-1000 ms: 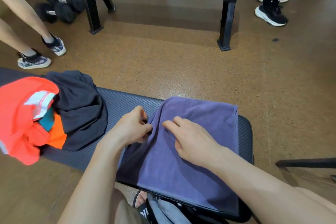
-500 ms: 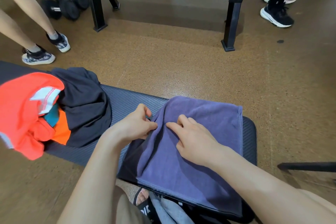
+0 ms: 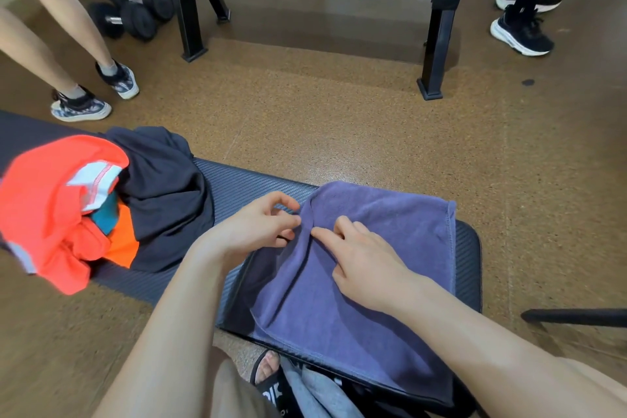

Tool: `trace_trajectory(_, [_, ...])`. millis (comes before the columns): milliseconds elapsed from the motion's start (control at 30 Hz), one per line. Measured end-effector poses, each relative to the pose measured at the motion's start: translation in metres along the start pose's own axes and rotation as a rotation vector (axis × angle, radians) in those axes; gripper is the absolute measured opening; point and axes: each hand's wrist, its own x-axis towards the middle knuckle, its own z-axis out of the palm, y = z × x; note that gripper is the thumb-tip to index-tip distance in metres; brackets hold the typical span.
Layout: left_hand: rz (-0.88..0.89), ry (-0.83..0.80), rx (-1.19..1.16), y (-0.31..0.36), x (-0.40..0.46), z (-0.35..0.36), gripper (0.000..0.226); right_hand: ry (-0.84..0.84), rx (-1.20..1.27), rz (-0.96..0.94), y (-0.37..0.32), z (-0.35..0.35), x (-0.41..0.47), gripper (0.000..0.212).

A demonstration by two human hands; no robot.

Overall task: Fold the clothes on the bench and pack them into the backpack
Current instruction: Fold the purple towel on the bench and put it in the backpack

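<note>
Pinching a raised fold of the purple terry towel, your left hand meets your flat, relaxed right hand pressing it on the surface; crumpled orange and black garments lie left.

Bare forearms, no sleeves — tan shorts and a black slide sandal.

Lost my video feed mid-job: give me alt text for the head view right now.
Both hands work a purple towel spread on the near bench: the left hand pinches its left edge and the right hand rests on top. An orange garment and a dark garment lie heaped at the left.
</note>
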Motion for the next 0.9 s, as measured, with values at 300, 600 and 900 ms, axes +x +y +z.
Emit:
trace_trajectory(300, [0.091,-0.202,-0.074,0.002,-0.009,-0.003,0.020,-0.026,0.619,0.239,-0.031,-0.009,0.002,0.036])
trace_trajectory(600, [0.120,-0.156,0.157,-0.012,0.002,-0.003,0.043,0.010,0.807,0.438,-0.029,-0.008,0.007,0.023])
trace_trajectory(900, [0.416,0.264,0.814,-0.018,0.030,0.014,0.034,0.019,1.075,0.524,-0.032,-0.025,0.006,0.023])
